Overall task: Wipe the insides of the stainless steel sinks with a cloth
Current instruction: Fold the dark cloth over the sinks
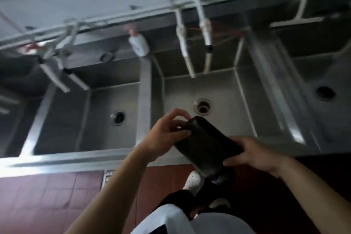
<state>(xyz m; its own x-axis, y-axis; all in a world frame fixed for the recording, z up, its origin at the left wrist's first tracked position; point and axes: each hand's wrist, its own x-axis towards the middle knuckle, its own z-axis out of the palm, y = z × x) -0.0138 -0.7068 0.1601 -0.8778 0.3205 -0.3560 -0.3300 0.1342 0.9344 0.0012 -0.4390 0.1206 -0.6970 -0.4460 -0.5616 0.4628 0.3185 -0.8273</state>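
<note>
We lose the right sink (322, 74) at the frame edge; taps (191, 43) above it smear into blur.

brushed, dull-sheened steel sinks (218, 91); matt dark folded cloth (205, 146); matt red floor tiles (47, 195).

No readable text, brand, number or sign anywhere in the blurred view. Only a faint reddish smudge, too smeared to make out, on the white bottle (138, 44) standing on the divider between two sinks. Nothing legible on the dark cloth (205, 144) or the steel surfaces either.
</note>
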